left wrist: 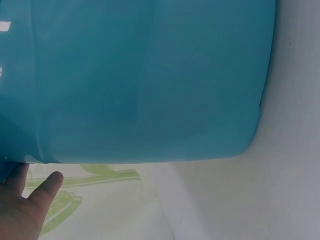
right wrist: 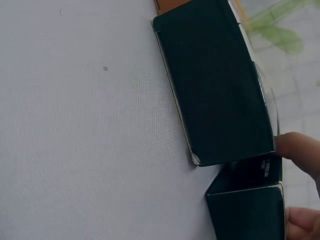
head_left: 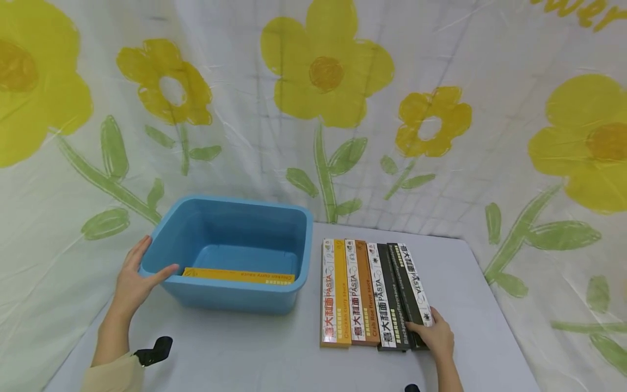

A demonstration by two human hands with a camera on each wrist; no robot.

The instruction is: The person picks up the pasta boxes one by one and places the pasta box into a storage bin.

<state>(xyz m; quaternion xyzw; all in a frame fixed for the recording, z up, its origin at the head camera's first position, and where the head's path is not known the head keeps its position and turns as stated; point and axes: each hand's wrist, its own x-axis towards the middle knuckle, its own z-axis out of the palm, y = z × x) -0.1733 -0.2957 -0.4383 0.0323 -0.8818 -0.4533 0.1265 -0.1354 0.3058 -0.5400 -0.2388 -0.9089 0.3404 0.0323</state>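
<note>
My right hand [head_left: 437,336] pinches the near end of the rightmost black pasta box [head_left: 410,294] between thumb and fingers. In the right wrist view, that box [right wrist: 247,212] sits slightly askew against the neighbouring black pepper pasta box [right wrist: 215,85]. Over at the left, my left hand [head_left: 136,283] rests on the near-left corner of a blue tub [head_left: 230,296], fingers and thumb spread. A yellow chicken curry pasta box [head_left: 235,275] lies inside the tub along its near wall. The left wrist view is mostly filled by the tub's outer wall [left wrist: 150,85].
Left of the black boxes lie a brown crab roe pasta box [head_left: 362,294] and a yellow chicken curry pasta box [head_left: 336,294], side by side on the white table [head_left: 245,354]. A flower-printed curtain [head_left: 235,163] hangs behind the table.
</note>
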